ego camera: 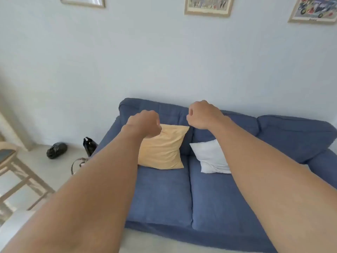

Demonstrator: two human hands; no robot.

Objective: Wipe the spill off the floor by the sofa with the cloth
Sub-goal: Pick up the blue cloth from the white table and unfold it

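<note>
Both my arms stretch out in front of me over a blue sofa (164,198). My left hand (144,123) is curled into a loose fist above a yellow cushion (164,148), holding nothing. My right hand (202,115) is also curled shut and empty, in front of the sofa's backrest. A strip of pale floor (145,241) shows along the sofa's front edge. I see no cloth and no spill in this view.
A white cushion (209,157) lies on the sofa's middle seat. On the floor left of the sofa are a black bag (56,150), a dark bottle-like object (89,146) and a strap (77,164). A wooden chair (16,172) stands at far left. Framed pictures (208,5) hang on the wall.
</note>
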